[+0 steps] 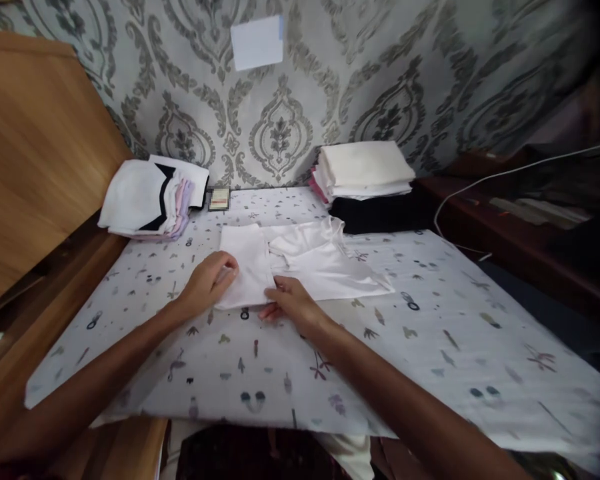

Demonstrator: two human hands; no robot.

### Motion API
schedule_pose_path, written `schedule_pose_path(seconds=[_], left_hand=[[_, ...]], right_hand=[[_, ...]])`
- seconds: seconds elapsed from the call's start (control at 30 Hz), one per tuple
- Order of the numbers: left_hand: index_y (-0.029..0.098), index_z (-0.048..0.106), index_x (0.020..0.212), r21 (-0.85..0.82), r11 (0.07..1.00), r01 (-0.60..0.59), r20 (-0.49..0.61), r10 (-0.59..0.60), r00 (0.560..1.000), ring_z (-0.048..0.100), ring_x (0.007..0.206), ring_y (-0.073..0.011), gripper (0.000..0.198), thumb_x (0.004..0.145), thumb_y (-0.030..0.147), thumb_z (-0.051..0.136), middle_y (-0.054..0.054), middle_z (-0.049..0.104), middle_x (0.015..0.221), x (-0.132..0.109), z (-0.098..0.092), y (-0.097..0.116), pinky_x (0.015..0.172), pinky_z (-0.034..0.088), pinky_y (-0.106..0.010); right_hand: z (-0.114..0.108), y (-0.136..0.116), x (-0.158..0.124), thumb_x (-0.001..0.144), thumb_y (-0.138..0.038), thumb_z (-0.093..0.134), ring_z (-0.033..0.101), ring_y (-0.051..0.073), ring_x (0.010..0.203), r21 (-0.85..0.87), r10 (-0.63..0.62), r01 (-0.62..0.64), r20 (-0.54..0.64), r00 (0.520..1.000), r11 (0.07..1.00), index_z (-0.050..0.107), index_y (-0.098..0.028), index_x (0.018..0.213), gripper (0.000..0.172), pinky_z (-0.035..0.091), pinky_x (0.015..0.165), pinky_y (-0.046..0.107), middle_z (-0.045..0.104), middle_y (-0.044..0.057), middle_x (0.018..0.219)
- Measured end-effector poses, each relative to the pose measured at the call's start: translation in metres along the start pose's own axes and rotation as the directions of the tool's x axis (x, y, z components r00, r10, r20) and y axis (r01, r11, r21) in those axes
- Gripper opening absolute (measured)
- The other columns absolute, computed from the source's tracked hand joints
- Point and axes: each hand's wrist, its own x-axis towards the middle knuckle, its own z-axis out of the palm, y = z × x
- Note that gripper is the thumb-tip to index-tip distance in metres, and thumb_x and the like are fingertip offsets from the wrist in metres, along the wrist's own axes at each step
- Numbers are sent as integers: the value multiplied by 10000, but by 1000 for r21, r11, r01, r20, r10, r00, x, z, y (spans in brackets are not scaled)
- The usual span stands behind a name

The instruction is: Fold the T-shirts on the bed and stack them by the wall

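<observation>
A white garment [305, 267], apparently a shirt or top, lies flat on the patterned sheet with its left part folded over in a smooth panel. At the panel's left edge rests my left hand [211, 283], its fingers bent and the thumb apart from them, touching the fabric. My right hand [295, 303] pinches the near edge of the garment where the fold ends; its fingertips are partly hidden. The garment's right part is looser, with crumpled fabric near its upper edge.
A stack of folded clothes [140, 200] sits at the back left beside a small framed card [219, 199]. Another folded pile [365, 167] stands at the back right on black cloth [380, 213]. A wooden panel [40, 147] borders the left; a white cable [460, 193] hangs at right.
</observation>
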Motion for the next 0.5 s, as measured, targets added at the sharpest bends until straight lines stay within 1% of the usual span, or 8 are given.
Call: schedule_pose_path(seconds=[0.07, 0.1, 0.17, 0.23, 0.3, 0.37, 0.43, 0.5], left_hand=[[210, 548, 936, 124, 991, -40, 19, 38, 999, 561, 837, -205, 188, 940, 390, 495, -45, 620, 900, -26, -1, 9, 755, 450, -332], [211, 538, 938, 199, 979, -47, 23, 43, 999, 556, 833, -214, 185, 917, 395, 529, -47, 612, 898, -34, 2, 11, 754, 446, -344], [213, 521, 942, 334, 942, -22, 17, 17, 1000, 558, 855, -238, 176, 874, 367, 574, -57, 608, 914, -42, 9, 14, 763, 445, -366], [213, 508, 957, 408, 912, 42, 1, -46, 999, 569, 899, -255, 143, 847, 281, 567, -69, 609, 948, -42, 16, 14, 786, 451, -381], [211, 498, 990, 437, 893, 109, 0, -121, 993, 576, 945, -264, 192, 805, 196, 551, -78, 611, 994, -40, 18, 16, 795, 455, -382], [213, 488, 1031, 448, 877, 175, 6, -199, 980, 580, 978, -264, 279, 766, 146, 542, -82, 611, 1050, -40, 16, 19, 777, 453, -369], [218, 478, 1056, 437, 861, 258, 3, -288, 958, 586, 965, -255, 305, 766, 150, 543, -73, 612, 1067, -43, 10, 23, 730, 438, -350], [226, 471, 1039, 405, 843, 354, 6, -390, 921, 590, 873, -233, 250, 802, 209, 549, -46, 620, 1001, -50, 4, 25, 664, 402, -329]], right_hand=[[1, -4, -2, 820, -63, 579, 656, 124, 464, 37, 15, -16, 12, 1000, 999, 604, -154, 842, 96, 489, 419, 167, 664, -10, 610], [2, -7, -2, 821, -62, 591, 649, 114, 460, 55, 23, -24, 16, 1000, 998, 614, -152, 828, 93, 479, 415, 157, 668, -8, 616], [4, -12, -3, 840, -56, 589, 632, 96, 451, 85, 43, -44, 18, 999, 995, 626, -145, 790, 108, 457, 411, 139, 667, -1, 607], [6, -15, -4, 870, -46, 558, 605, 79, 431, 116, 71, -72, 6, 997, 991, 623, -138, 757, 160, 440, 405, 131, 670, 10, 599], [7, -17, -3, 880, -40, 548, 582, 72, 417, 154, 92, -91, -2, 996, 984, 620, -136, 752, 175, 434, 399, 134, 695, 30, 623], [8, -17, -1, 868, -35, 564, 566, 72, 411, 187, 110, -105, -16, 994, 977, 616, -138, 761, 158, 440, 397, 141, 712, 43, 640], [7, -16, 1, 869, -28, 562, 565, 76, 414, 204, 128, -120, -24, 992, 972, 613, -136, 769, 155, 448, 400, 146, 714, 51, 637], [6, -16, 2, 881, -23, 548, 563, 78, 414, 207, 139, -130, -29, 990, 970, 610, -131, 772, 165, 449, 400, 149, 711, 57, 632]])
